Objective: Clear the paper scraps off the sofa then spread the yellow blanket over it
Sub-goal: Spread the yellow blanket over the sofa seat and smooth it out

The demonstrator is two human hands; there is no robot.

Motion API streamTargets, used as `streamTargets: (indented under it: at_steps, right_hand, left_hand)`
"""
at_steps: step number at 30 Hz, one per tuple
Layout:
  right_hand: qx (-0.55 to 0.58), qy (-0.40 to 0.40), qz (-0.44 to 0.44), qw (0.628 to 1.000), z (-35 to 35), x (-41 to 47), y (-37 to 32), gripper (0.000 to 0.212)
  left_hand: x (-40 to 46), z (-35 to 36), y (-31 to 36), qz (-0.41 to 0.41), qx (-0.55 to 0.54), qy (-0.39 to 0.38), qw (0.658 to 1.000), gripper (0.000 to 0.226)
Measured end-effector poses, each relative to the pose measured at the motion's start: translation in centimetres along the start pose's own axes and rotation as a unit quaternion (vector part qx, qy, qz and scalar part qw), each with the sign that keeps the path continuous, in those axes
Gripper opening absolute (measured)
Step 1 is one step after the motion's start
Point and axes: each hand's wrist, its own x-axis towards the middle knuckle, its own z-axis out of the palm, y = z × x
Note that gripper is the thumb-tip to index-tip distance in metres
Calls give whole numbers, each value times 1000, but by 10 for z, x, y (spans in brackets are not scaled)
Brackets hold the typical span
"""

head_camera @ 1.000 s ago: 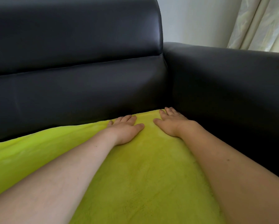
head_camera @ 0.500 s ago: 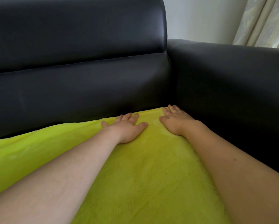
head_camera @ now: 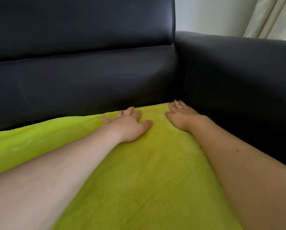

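Both flat, unclenched hands, left hand and right hand, press yellow blanket lengthwise along sofa.

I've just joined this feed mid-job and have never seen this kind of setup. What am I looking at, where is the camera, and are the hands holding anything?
There is no machine here: a person works with bare hands, and the single picture comes from a wide-angle camera worn on their head, looking forward and down along both forearms. The dark surface is a black sofa, seen at the corner where its backrest meets the armrest on the right. A yellow blanket lies spread over the seat, its far edge against the backrest. The left hand and the right hand lie flat and open on the blanket near that corner, palms down, pressing it rather than gripping it. Nothing is held. No paper scraps show in this view. A curtain hangs behind the armrest.
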Motion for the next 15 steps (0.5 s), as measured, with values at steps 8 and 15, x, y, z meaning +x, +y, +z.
streamTargets:
  at_steps: [8,15]
  right_hand:
    - [83,45,-44,995,-12,-16,-3,62]
    - [143,153,-98,973,-28,-66,-5,49]
  left_hand:
    - [-27,10,8,7,30,-7,999,82]
    - [-27,10,8,1,24,1,1000,83]
